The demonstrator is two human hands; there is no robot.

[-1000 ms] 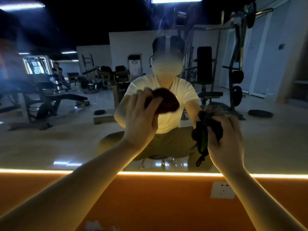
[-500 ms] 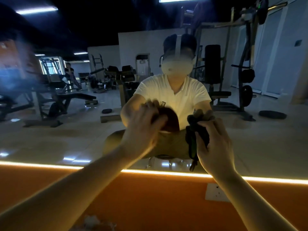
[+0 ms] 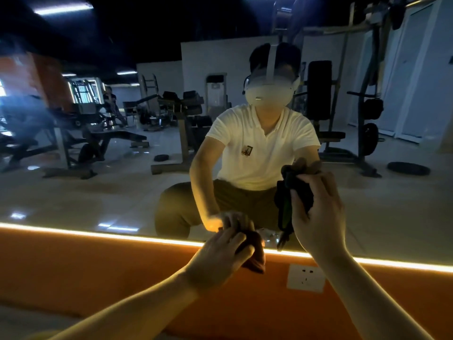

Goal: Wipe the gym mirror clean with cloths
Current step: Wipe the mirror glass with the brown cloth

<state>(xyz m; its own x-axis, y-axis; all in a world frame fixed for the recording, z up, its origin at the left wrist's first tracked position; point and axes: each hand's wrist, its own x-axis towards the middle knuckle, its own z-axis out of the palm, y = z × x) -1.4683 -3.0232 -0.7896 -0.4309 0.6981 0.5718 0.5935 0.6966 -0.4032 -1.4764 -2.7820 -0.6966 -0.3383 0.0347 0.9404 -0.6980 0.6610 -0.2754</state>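
Note:
A big gym mirror (image 3: 103, 192) fills the wall ahead and reflects a crouching person in a white shirt. My left hand (image 3: 220, 256) grips a dark reddish-brown cloth (image 3: 255, 253) low down at the mirror's bottom edge, by the glowing strip. My right hand (image 3: 318, 214) holds a bunched dark cloth with a green part (image 3: 286, 192) against the glass, higher and to the right. Both cloths are partly hidden by my fingers.
A lit orange strip (image 3: 98, 233) runs along the mirror's lower edge above an orange wall (image 3: 122, 273). A white wall socket (image 3: 306, 278) sits just below my right hand. The mirror reflects benches, weight racks and a seated person far back.
My left hand has dropped with the brown cloth from chest height on the glass down to the mirror's bottom edge. My right hand with the dark cloth stayed about where it was.

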